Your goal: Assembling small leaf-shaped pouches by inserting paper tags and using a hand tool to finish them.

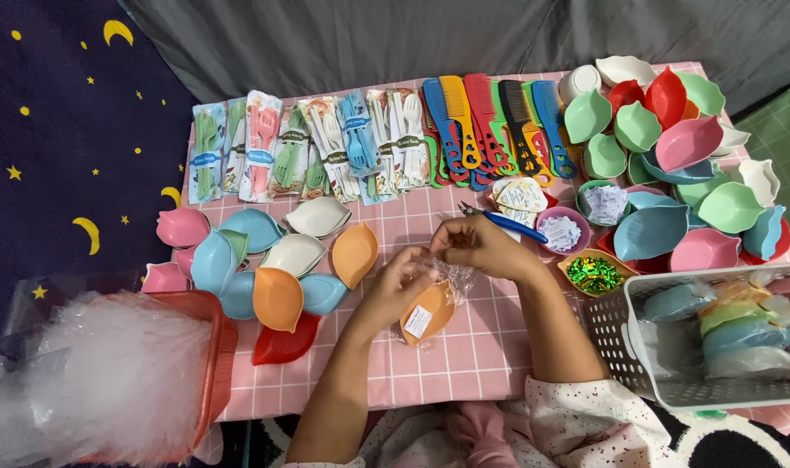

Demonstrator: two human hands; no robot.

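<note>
Covering most of the view, a low table with a pink checked cloth [464,347] carries the stock. A white perforated basket [624,347] sits at the near right, filled with wrapped leaf-shaped dishes. At the near left, a red basket [217,347] holds a heap of clear plastic bags [109,381]. A big pile of loose leaf-shaped dishes [672,147] in green, pink, red, white and blue occupies the far right corner; a smaller cluster of the same dishes [265,260] lies on the left side. Along the far edge: packets of plastic cutlery [308,147] to the left, and a row of coloured combs [490,121] beside them. Near the centre, to the right of the hands, are small bowls, one with green sweets [594,274], one with paper slips [561,232], plus blue-handled pliers [507,222].

Both hands meet over the table centre. An orange leaf-shaped dish [428,316], inside a clear wrapper with a white label, lies on the cloth just under them. Left hand [403,282]: fingers pinched on the gathered wrapper top. Right hand [481,247]: fingers curled, gripping the same gathered plastic just above the dish. Whether anything else is between the fingertips cannot be told.
</note>
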